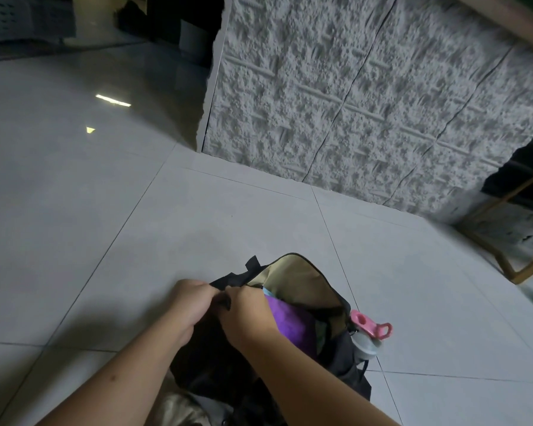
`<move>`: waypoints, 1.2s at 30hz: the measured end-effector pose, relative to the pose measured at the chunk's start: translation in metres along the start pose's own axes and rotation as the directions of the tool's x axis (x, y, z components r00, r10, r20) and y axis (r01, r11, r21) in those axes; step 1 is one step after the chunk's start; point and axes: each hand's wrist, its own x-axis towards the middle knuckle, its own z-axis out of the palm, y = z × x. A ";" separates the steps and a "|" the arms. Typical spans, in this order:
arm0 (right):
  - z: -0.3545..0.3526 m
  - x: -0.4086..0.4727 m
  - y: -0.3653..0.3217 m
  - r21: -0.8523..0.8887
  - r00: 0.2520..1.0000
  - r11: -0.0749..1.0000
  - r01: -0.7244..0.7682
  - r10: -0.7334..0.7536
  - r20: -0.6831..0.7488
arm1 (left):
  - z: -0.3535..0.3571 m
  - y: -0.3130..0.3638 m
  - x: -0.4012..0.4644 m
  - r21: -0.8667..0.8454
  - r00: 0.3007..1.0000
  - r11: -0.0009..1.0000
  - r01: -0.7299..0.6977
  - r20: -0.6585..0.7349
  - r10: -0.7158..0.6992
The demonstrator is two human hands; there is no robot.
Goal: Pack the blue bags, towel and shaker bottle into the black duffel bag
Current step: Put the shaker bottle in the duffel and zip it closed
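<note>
The black duffel bag (pixel 339 352) lies on the tiled floor with its top open, showing a tan lining (pixel 296 278). Inside, a purple towel (pixel 293 324) shows, with a sliver of a light blue bag (pixel 270 293) above it. The shaker bottle (pixel 368 336), grey with a pink lid, sticks out of the bag's right side. My left hand (pixel 191 305) and my right hand (pixel 246 315) meet at the bag's left end, both pinching the black fabric by the opening.
A textured grey-white wall panel (pixel 366 103) stands behind the bag. A wooden frame (pixel 517 265) sits at the right. Glossy floor tiles (pixel 74 195) stretch to the left and ahead. Dark furniture stands at the far back.
</note>
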 end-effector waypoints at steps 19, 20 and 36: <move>-0.036 -0.010 -0.009 -0.286 0.998 0.957 0.055 -0.046 0.035 | -0.015 0.002 0.013 -0.005 0.994 1.000 -0.028 0.103 0.028; -0.039 -0.010 -0.008 -0.278 0.998 0.960 0.047 -0.036 0.044 | -0.016 0.002 0.015 0.000 0.994 0.999 -0.035 0.102 0.035; -0.055 0.006 0.012 -0.020 0.980 0.980 -0.196 0.197 0.037 | -0.013 -0.004 0.021 0.081 0.969 0.979 -0.189 -0.145 0.199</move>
